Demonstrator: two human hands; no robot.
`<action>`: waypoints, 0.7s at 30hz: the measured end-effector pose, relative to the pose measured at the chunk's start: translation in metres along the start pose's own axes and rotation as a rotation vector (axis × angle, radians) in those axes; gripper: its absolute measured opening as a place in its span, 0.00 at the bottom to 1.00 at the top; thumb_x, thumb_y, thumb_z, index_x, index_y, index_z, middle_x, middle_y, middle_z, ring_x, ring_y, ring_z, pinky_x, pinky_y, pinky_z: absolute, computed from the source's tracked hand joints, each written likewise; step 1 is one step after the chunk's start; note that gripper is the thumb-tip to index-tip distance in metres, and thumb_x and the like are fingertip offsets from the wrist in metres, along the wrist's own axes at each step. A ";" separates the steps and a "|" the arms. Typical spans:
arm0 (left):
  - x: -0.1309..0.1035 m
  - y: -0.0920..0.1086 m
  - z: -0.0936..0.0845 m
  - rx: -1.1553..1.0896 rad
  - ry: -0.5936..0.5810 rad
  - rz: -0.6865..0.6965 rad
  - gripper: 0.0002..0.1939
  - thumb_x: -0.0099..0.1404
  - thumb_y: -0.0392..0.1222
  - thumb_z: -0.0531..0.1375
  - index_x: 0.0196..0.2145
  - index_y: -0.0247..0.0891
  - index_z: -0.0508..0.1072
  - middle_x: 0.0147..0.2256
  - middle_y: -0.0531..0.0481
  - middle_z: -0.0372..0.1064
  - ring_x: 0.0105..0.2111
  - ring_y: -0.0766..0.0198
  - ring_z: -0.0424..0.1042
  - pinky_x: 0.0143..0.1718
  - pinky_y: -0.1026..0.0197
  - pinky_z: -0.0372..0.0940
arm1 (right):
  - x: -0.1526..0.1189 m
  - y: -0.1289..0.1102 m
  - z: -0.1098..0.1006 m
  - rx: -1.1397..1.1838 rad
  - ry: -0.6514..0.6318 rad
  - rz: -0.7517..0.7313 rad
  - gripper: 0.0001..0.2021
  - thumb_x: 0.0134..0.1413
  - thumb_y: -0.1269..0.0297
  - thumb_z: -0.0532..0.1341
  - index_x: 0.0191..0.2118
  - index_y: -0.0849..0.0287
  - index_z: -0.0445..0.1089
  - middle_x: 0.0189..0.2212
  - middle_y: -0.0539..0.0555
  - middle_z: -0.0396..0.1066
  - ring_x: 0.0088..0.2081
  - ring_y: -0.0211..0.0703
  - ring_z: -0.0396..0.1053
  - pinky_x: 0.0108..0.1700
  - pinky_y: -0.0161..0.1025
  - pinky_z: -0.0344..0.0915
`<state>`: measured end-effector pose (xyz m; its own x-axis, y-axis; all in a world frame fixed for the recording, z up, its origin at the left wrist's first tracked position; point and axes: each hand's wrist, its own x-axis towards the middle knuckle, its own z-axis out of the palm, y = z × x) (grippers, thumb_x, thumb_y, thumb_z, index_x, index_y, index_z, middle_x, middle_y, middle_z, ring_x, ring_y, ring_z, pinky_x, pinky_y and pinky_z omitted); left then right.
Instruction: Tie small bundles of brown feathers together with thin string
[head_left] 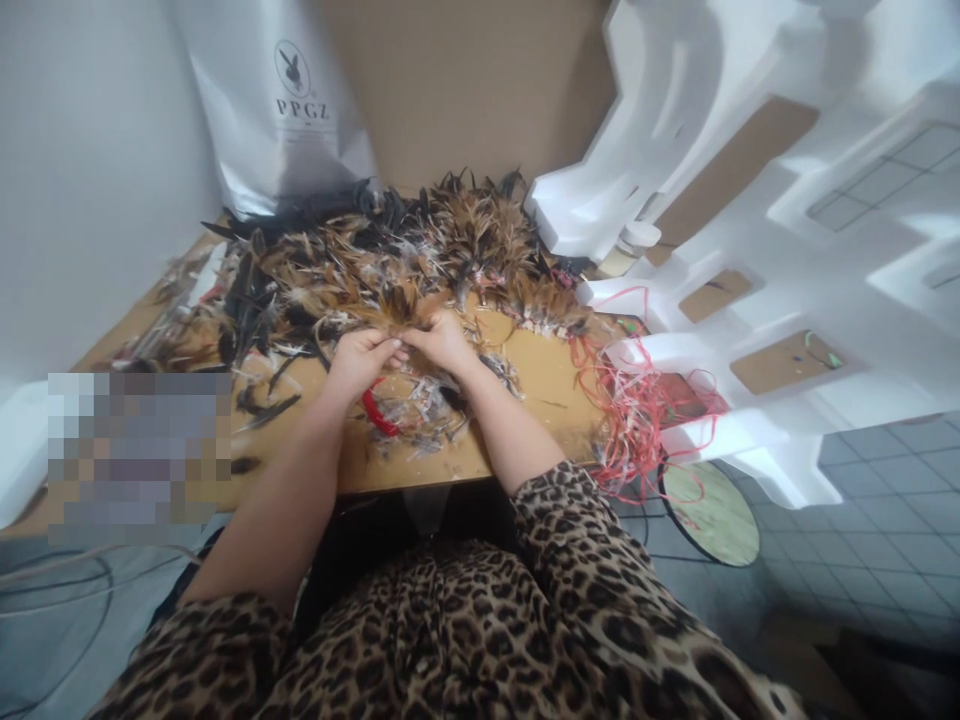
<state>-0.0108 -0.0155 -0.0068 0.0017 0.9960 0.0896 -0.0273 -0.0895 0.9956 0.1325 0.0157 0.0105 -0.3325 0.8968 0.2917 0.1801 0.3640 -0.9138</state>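
My left hand [366,360] and my right hand [442,342] meet over the table, fingertips pinched close together. Between them they grip a small bunch of brown feathers [403,303], whose tips fan out away from me; the quill ends are hidden by my fingers. Just below my hands lies a curved red strip [379,410] beside a scatter of pale feather scraps [431,405]. Beyond my fingers spreads a large heap of brown and black feathers [330,255].
Tangled red string [634,425] hangs over the table's right end. White moulded foam pieces [720,250] stand to the right, near a small white-capped jar [637,238]. Behind the feathers is a silvery bag [285,150]. A round stool seat [711,512] sits below at right.
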 end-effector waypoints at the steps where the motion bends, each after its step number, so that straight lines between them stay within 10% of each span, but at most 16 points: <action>1: 0.000 0.000 0.000 0.001 0.000 -0.007 0.05 0.49 0.37 0.61 0.20 0.33 0.73 0.20 0.47 0.71 0.19 0.68 0.68 0.25 0.65 0.66 | 0.000 0.000 -0.001 0.008 -0.010 0.004 0.13 0.43 0.59 0.60 0.21 0.66 0.67 0.17 0.49 0.64 0.20 0.30 0.58 0.24 0.29 0.55; 15: 0.004 -0.002 -0.005 -0.075 0.096 -0.022 0.07 0.51 0.39 0.62 0.22 0.31 0.73 0.20 0.48 0.70 0.18 0.71 0.66 0.20 0.69 0.62 | 0.001 -0.006 -0.013 0.019 -0.106 0.044 0.12 0.40 0.60 0.64 0.27 0.66 0.70 0.23 0.50 0.69 0.25 0.31 0.62 0.30 0.30 0.60; 21: 0.007 0.000 -0.010 -0.287 0.091 -0.109 0.07 0.54 0.39 0.62 0.28 0.31 0.72 0.30 0.45 0.73 0.24 0.72 0.70 0.24 0.70 0.63 | -0.014 -0.005 -0.050 -0.122 -0.445 0.124 0.11 0.38 0.61 0.64 0.27 0.65 0.73 0.21 0.49 0.70 0.23 0.31 0.63 0.27 0.30 0.59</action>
<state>-0.0210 -0.0086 -0.0068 -0.0688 0.9971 -0.0328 -0.3124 0.0097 0.9499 0.1830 0.0136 0.0255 -0.6612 0.7501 0.0086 0.3422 0.3118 -0.8864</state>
